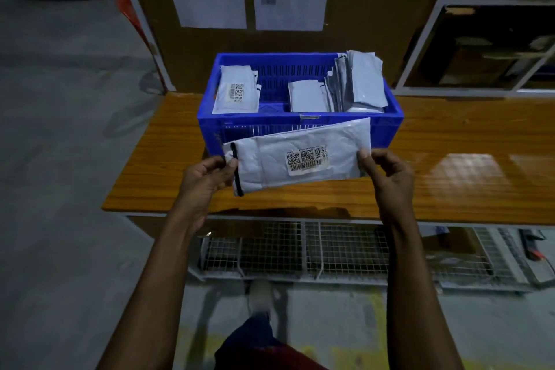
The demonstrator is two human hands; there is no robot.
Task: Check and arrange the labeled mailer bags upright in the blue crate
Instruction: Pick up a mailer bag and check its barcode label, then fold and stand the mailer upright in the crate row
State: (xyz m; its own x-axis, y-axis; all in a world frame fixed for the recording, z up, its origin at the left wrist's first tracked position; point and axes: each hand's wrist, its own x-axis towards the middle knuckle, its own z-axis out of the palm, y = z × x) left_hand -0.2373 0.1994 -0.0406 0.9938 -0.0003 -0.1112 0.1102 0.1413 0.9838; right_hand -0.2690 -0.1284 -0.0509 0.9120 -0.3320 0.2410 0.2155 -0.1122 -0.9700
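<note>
Here, in the head view, a pale grey plastic mailer bag [300, 156] is held above the glossy wooden table [450, 159], just in front of the blue slotted plastic crate [387, 126], hiding part of its near wall. Its long axis runs left to right, the right end tilted higher; the black-edged end points left and the white barcode label [306, 161] faces the camera. The left hand [207, 177] pinches the black-edged end and the right hand [387, 171] pinches the opposite end, thumb on top. Inside the crate a labelled grey bag [237, 90] leans at the left, a plain grey bag [306, 96] stands mid-crate, and a bundle of upright grey bags [360, 81] fills the right side. A white wire-mesh rack [300, 249] sits beneath the table.
</note>
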